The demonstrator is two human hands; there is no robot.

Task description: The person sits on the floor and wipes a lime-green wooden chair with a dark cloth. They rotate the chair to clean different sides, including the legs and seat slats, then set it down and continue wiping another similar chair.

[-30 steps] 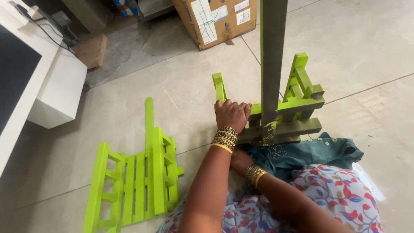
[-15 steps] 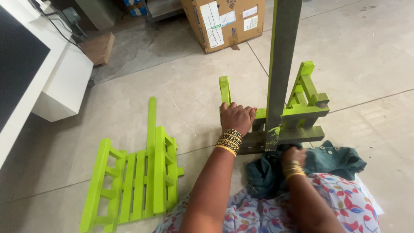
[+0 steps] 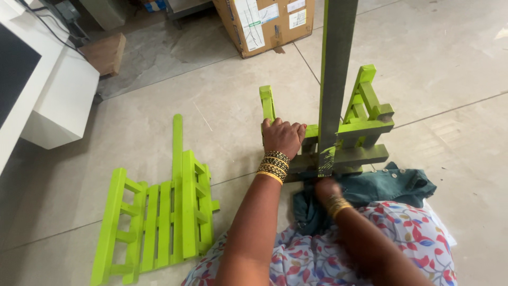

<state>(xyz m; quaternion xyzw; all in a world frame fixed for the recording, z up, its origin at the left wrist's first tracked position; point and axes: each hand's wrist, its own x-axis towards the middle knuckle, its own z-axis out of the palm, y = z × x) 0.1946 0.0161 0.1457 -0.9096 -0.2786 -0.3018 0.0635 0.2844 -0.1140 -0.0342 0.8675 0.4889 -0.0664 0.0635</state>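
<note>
My left hand is closed around the green wooden frame; my right hand sits below its upright plank, grip unclear.

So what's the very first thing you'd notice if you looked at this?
The bright lime-green wooden frame in the middle, with a tall grey-green post standing up through it. The left hand, with bangles at the wrist, rests on the frame, and the right hand is low at the post's foot by a dark teal cloth. More green slatted pieces lie flat on the tiled floor at lower left.
</note>
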